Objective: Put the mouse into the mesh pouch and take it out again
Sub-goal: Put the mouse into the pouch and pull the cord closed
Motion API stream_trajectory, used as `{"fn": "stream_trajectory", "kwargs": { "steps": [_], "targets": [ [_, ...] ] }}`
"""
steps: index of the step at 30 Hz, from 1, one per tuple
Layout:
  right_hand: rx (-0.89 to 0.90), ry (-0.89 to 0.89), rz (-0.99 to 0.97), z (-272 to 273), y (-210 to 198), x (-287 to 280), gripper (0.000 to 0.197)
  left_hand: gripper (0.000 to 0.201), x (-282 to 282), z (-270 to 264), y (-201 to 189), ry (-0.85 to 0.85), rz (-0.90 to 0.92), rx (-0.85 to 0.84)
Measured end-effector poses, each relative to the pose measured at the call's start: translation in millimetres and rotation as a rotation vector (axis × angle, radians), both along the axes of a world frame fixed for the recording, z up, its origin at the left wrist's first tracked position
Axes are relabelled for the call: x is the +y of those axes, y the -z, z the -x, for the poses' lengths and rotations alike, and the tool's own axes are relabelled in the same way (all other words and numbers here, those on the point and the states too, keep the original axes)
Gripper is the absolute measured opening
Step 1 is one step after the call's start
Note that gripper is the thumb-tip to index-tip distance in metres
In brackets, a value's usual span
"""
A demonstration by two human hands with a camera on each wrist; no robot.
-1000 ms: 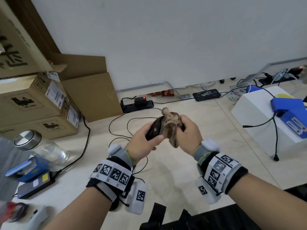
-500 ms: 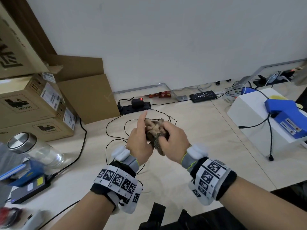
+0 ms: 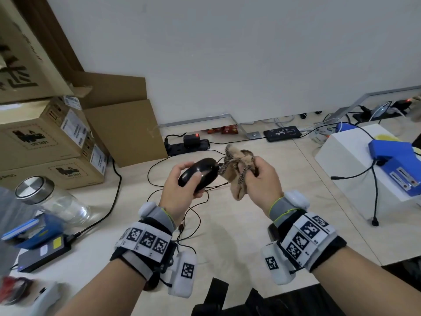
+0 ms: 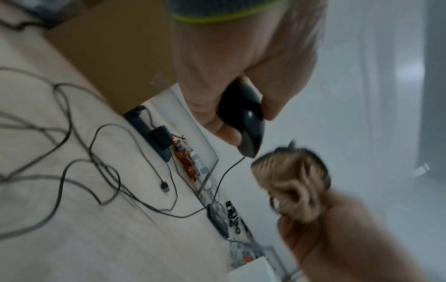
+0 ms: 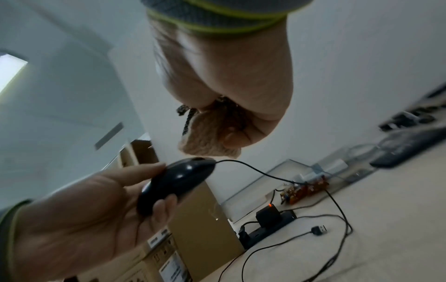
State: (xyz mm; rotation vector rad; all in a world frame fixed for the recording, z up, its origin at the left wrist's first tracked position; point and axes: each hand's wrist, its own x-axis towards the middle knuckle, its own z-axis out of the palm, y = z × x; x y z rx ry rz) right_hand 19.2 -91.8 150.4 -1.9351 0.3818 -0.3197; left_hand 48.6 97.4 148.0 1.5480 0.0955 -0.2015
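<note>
A glossy black wired mouse [image 3: 198, 174] is held above the table in my left hand [image 3: 182, 190], thumb on top and fingers curled underneath; it is fully outside the pouch. Its thin black cord [image 3: 196, 215] trails down to the tabletop. The tan mesh pouch [image 3: 238, 176] with a striped drawstring is bunched in my right hand [image 3: 259, 181], just right of the mouse's nose. In the left wrist view the mouse [image 4: 243, 118] points at the pouch [image 4: 292, 183]. In the right wrist view the pouch [image 5: 210, 133] hangs from my fist above the mouse [image 5: 178, 181].
Stacked cardboard boxes [image 3: 52, 142] stand at the left, with a lidded glass jar [image 3: 50, 201] in front. A black power strip [image 3: 186, 145] lies by the wall. A white box [image 3: 364, 169] carrying a blue device [image 3: 398, 163] sits at the right. Loose cables cross the table.
Half a second ago both hands were pressed together around the pouch with the mouse hidden in it. Now the left hand has drawn the mouse out to the left and the hands are apart.
</note>
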Motion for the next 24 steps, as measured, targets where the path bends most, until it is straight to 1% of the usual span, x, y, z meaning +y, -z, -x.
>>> {"fn": "stream_trajectory", "kwargs": {
  "steps": [2,3,4,5,6,7,10,11,12,13,14,16,18,20,22,24],
  "targets": [
    [0.018,0.011,-0.034,-0.4,4.3,-1.6,0.014,0.009,-1.7,-1.0,-7.1,-0.002,0.267,0.16],
    [0.012,-0.015,-0.054,0.7,5.5,1.4,0.014,0.007,-4.4,-0.9,-10.9,0.008,0.356,0.222],
    [-0.003,-0.04,-0.076,2.0,6.5,6.2,0.014,0.008,-6.5,-1.2,-12.5,0.015,0.406,0.27],
    [-0.024,-0.052,-0.096,3.5,6.2,11.5,0.012,0.013,-9.0,-0.2,-14.5,0.03,0.416,0.301],
    [-0.043,-0.045,-0.107,4.2,6.4,15.2,0.01,0.019,-11.0,0.6,-13.5,0.055,0.383,0.303],
    [-0.063,-0.033,-0.121,4.9,4.7,17.9,0.008,0.027,-12.5,2.3,-11.9,0.093,0.307,0.268],
    [-0.123,-0.037,-0.164,5.3,-3.6,21.6,0.005,0.051,-14.8,7.9,-5.3,0.253,-0.004,0.054],
    [-0.129,-0.05,-0.167,5.3,-5.8,21.6,0.006,0.052,-14.9,10.0,-7.0,0.285,-0.076,0.012],
    [-0.133,-0.064,-0.166,5.7,-8.3,21.4,0.009,0.049,-15.0,10.8,-6.7,0.296,-0.099,0.0],
    [-0.136,-0.077,-0.154,5.9,-9.3,19.9,0.014,0.046,-15.5,11.2,-7.6,0.293,-0.097,0.015],
    [-0.144,-0.085,-0.13,6.2,-10.6,18.6,0.019,0.046,-16.0,11.1,-7.8,0.291,-0.08,0.052],
    [-0.177,-0.069,-0.072,7.1,-15.9,14.8,0.026,0.054,-17.4,10.5,-8.0,0.285,-0.004,0.177],
    [-0.202,-0.037,-0.051,5.8,-22.8,10.8,0.026,0.054,-18.4,11.9,-9.6,0.279,0.098,0.293],
    [-0.222,-0.053,0.032,3.9,-26.0,9.4,0.022,0.052,-20.8,13.2,-11.4,0.3,0.174,0.346],
    [-0.221,-0.142,0.115,7.6,-24.4,16.1,0.019,0.048,-25.2,13.3,-11.3,0.275,0.234,0.369],
    [-0.244,-0.285,0.216,18.3,-18.6,29.5,0.015,0.035,-27.3,9.3,-10.1,0.182,0.277,0.349]
  ]
}}
